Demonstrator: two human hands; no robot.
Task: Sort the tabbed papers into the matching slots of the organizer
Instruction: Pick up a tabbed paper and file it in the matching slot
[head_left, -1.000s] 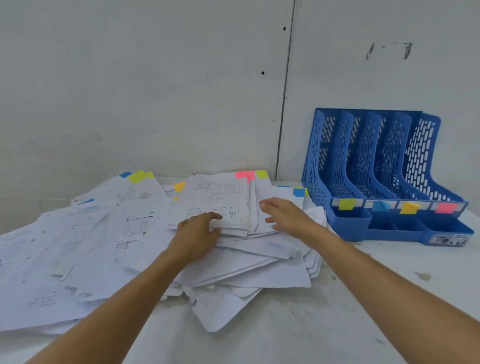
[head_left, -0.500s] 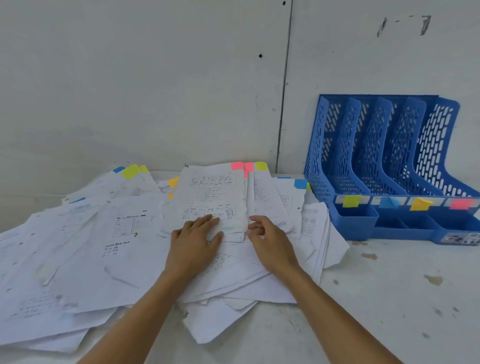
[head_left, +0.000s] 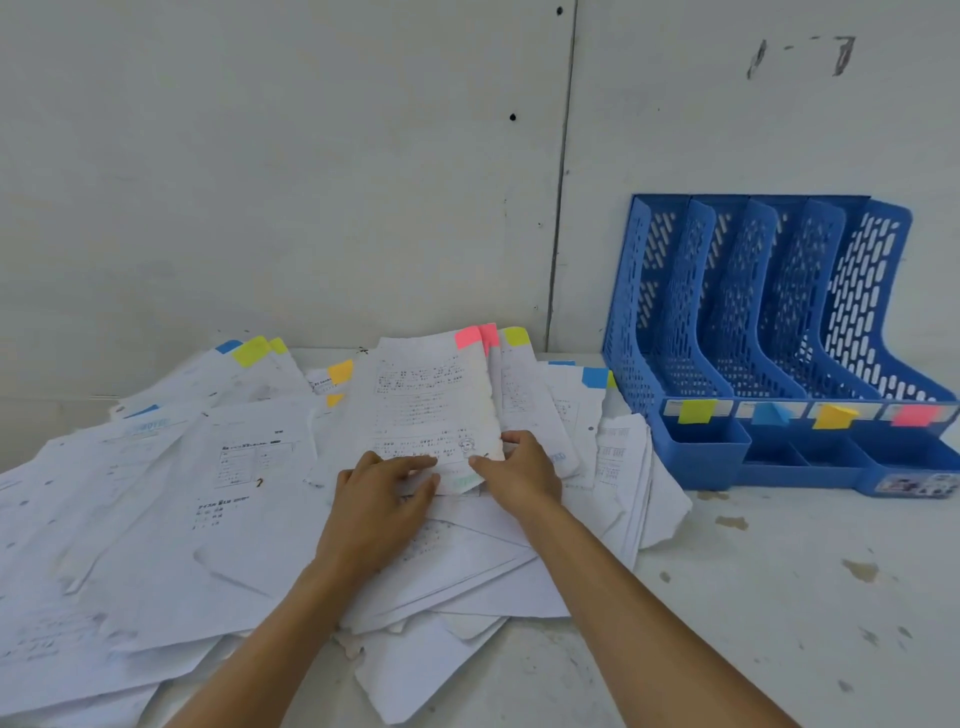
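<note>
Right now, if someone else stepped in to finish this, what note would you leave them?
Left hand rests on the lower edge of the pink-tabbed paper; right hand pinches that edge.
The pile of papers lies on the table, left of the blue organizer.
Done: nothing filed; the slots look empty.
Left: put this sheet in the pink-labelled slot, far right, then sort the pile by tab colour.

— What's the worktop (head_left: 779, 639) like?
— White and scuffed, with brownish stains (head_left: 860, 570) on its bare right part.
— And on it?
— A sprawling heap of tabbed papers (head_left: 156, 519) covers the left and middle, with sheets overlapping and some edges torn. A blue organizer (head_left: 698, 460) stands at the right rear, just beside the heap and perhaps touching it.
</note>
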